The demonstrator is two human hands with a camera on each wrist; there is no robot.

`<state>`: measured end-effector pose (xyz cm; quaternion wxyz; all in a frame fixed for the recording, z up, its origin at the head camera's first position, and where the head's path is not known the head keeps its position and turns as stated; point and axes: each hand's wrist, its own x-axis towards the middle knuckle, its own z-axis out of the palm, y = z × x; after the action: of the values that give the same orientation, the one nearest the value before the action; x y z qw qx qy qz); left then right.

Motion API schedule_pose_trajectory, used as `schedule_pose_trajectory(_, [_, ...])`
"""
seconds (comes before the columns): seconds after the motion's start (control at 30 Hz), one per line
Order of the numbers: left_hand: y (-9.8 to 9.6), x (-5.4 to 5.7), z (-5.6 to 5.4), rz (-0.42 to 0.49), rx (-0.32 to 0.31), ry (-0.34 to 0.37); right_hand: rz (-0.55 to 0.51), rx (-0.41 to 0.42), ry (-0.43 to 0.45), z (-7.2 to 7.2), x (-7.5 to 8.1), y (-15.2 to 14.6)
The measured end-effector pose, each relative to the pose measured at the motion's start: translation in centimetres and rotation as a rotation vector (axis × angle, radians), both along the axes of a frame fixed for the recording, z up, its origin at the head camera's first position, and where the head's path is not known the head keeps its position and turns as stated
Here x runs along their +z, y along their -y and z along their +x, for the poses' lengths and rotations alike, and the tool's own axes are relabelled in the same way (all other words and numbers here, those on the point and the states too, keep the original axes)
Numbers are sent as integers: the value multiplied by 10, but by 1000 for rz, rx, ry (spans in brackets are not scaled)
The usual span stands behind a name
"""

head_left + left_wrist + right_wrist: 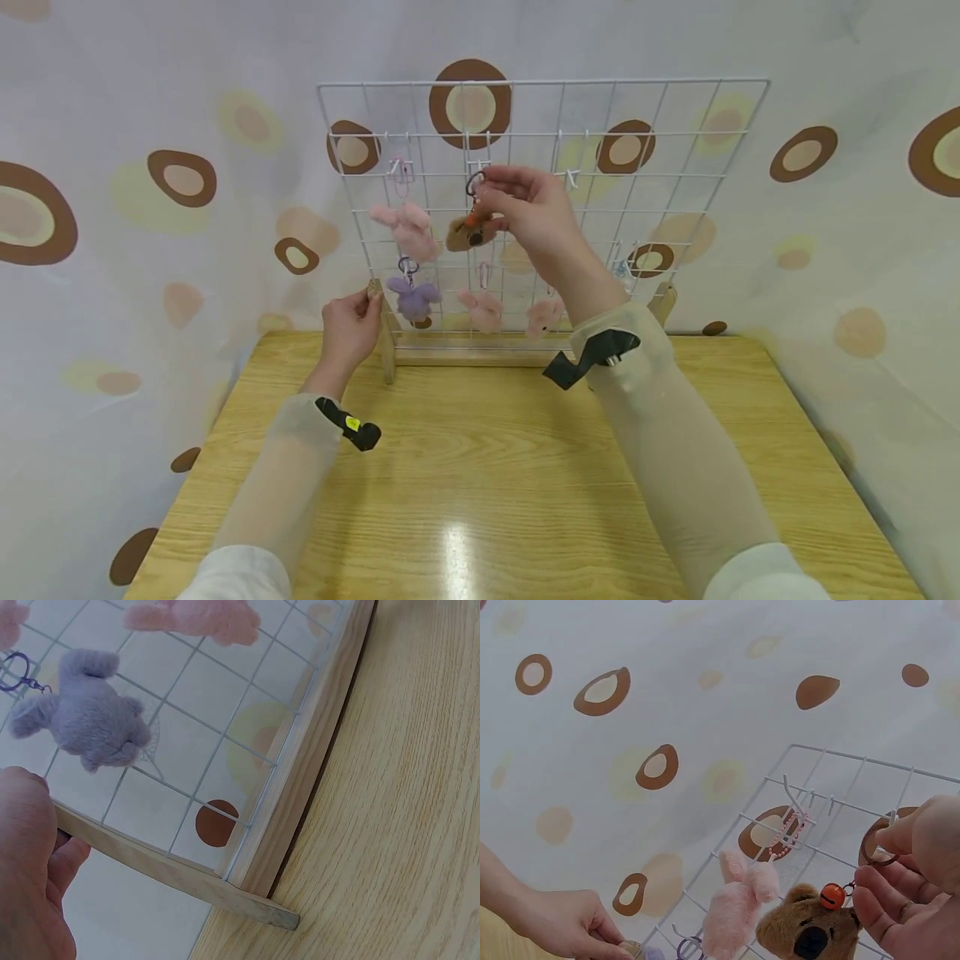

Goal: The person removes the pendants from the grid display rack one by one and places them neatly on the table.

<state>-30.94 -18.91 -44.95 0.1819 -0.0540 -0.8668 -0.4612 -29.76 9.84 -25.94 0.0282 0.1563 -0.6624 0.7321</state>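
Observation:
My right hand (528,212) pinches the dark ring of a brown bear plush keychain (470,234) at an upper hook of the white wire grid (637,175). In the right wrist view the bear (810,930) has a black nose and an orange bell (832,895) below the ring (871,847). My left hand (352,329) grips the top of the grid's left wooden post (387,342). Beside that hand hangs a purple plush keychain (94,712) with long ears. A pink plush (411,232) hangs on a beaded loop to the bear's left.
Two more pink plush keychains (482,310) hang in the lower row. A bare white hook (572,177) sits right of my right hand, and a small bluish item (622,271) hangs at the lower right. The grid's wooden base (472,357) stands on the wooden table (465,467), before a patterned curtain (150,275).

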Motion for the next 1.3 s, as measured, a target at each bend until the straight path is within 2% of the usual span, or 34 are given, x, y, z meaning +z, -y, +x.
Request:
schedule_pose_trajectory(0.17, [0, -1, 0, 3, -4, -3, -28, -38, -24, 2, 0, 0])
schedule_pose_trajectory(0.4, [-1, -2, -1, 14, -8, -5, 49, -94, -62, 6, 1, -2])
schedule_pose_trajectory(0.87, [0, -2, 0, 7, -1, -4, -48, -84, -74, 13, 6, 0])
schedule_pose_trajectory(1.3, [-2, 2, 2, 3, -7, 1, -24, -52, -86, 30, -2, -11])
